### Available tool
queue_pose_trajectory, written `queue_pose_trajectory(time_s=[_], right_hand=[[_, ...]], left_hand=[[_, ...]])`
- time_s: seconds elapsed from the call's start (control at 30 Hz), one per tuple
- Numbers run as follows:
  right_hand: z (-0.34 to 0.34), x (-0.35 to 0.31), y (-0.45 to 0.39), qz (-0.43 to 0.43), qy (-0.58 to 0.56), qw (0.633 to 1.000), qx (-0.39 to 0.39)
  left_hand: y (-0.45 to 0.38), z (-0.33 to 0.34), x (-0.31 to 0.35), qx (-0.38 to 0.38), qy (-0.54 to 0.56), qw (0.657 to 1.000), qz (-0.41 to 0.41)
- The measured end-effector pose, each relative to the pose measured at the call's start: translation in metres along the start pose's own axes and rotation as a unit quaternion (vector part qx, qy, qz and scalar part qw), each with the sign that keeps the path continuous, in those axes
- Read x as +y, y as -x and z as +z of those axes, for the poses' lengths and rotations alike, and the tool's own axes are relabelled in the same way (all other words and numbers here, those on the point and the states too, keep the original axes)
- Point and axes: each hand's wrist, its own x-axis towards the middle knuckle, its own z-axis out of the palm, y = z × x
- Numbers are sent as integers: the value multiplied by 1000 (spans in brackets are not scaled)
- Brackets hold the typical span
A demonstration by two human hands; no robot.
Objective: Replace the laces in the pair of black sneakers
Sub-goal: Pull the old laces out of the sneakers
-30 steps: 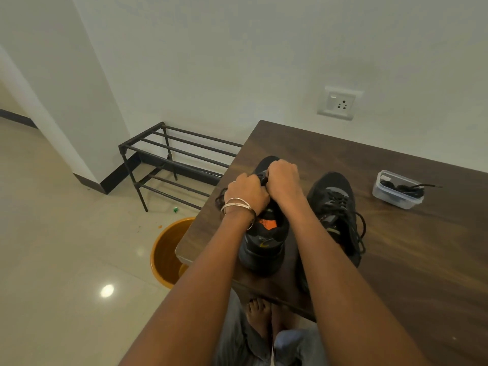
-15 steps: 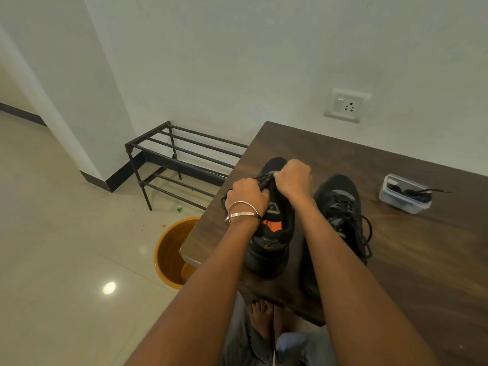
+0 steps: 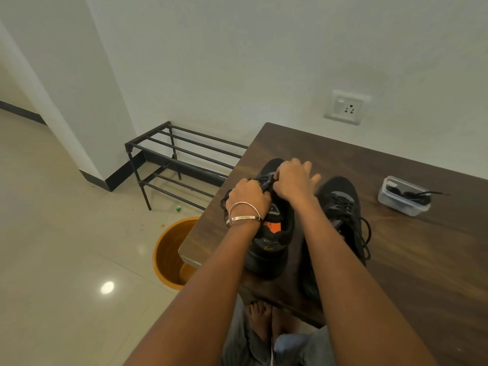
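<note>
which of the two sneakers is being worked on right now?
The left sneaker, with the orange patch inside. The left hand and right hand both grip its lace near the toe. The right sneaker sits untouched beside it, laced.

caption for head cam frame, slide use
Both hands work a lace on the left sneaker on a wooden table.

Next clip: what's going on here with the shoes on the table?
A person is working on the lacing of the left black sneaker, which stands on the wooden table near its edge. The left hand and right hand both pinch the black lace over the front of that shoe. The right sneaker stands beside it, laced and untouched. A clear container holding dark laces sits farther right on the table.
</note>
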Motion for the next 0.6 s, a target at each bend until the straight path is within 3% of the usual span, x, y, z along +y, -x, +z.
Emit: queue_pose_trajectory(time_s=[0.13,0.2,0.27,0.33,0.43,0.5,0.53,0.57,0.6], right_hand=[[-1,1,0,28,2,999,25],[-2,3,-5,68,-98,993,16],[-7,5,-7,107,-281,954,17],[-20,8,-4,144,-493,857,35],[-37,13,-3,219,-718,659,52],[-38,15,-3,248,-761,595,74],[-37,15,-2,247,-755,601,85],[-34,15,-1,233,-727,638,97],[-30,16,-2,202,-674,702,109]], left_hand=[[0,0,0,-4,2,1000,3],[1,-1,0,-3,4,1000,3],[1,0,-1,0,-1,1000,5],[2,0,0,0,-6,1000,6],[3,0,0,1,-11,1000,11],[4,0,0,4,-9,1000,11],[4,1,0,4,-8,1000,10],[4,1,0,3,-6,1000,10],[4,1,0,2,-4,1000,9]])
